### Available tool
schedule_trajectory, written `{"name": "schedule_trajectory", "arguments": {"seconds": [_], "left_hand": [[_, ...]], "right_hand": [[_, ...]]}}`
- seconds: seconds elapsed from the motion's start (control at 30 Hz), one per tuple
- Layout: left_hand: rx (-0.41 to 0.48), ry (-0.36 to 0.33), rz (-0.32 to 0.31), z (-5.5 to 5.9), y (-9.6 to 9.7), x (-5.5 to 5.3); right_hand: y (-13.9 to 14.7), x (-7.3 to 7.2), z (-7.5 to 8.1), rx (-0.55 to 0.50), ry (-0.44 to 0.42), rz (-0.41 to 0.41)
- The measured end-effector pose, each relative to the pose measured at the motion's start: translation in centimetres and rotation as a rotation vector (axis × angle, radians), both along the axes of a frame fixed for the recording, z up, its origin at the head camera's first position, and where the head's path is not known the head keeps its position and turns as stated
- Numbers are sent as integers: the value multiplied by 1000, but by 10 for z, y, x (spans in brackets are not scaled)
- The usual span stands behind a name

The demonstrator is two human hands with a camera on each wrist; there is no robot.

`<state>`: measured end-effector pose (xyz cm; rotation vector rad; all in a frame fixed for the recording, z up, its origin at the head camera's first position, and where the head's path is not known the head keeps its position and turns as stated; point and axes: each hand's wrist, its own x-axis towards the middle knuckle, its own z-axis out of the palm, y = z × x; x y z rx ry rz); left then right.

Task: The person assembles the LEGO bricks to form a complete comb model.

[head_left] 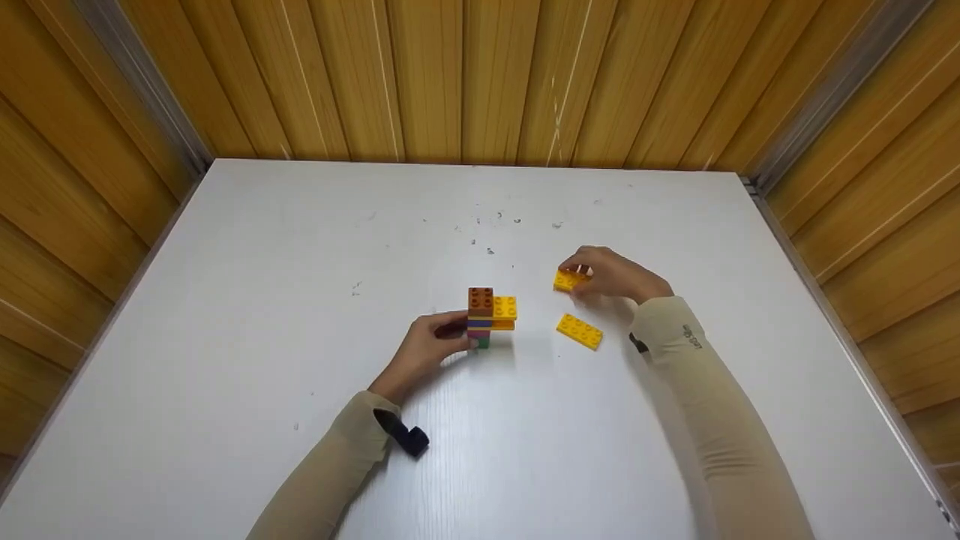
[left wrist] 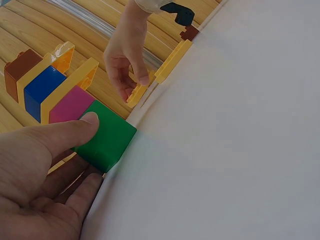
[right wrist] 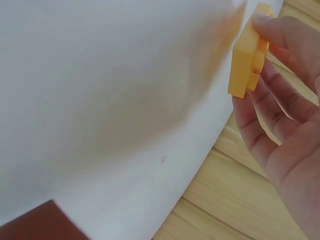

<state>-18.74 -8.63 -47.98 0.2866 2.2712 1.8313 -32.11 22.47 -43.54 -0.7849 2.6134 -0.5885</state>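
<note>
My left hand grips an upright tower of toy building bricks near its base, thumb on the green brick. Above the green come a pink brick, a yellow plate, a blue brick, another yellow plate and a brown brick on top. Both yellow plates jut out to the right, away from the hand. To the right of the tower, my right hand pinches a flat yellow brick between thumb and fingers, its studs turned toward the palm in the right wrist view.
A second flat yellow brick lies studs up on the white table, nearer than the right hand. A reddish-brown brick sits beyond it in the left wrist view. Wood-look panels stand behind the table and at both sides.
</note>
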Motion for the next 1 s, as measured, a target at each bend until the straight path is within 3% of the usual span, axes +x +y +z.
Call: {"name": "schedule_trajectory", "arguments": {"seconds": [0.3, 0.7, 1.0], "left_hand": [[22, -18, 12, -27, -2, -12], [3, -18, 19, -25, -2, -10], [13, -3, 4, -30, -1, -12]], "right_hand": [[-15, 6, 13, -56, 54, 119], [-37, 19, 33, -6, 85, 165], [-52, 32, 48, -54, 179, 278]]}}
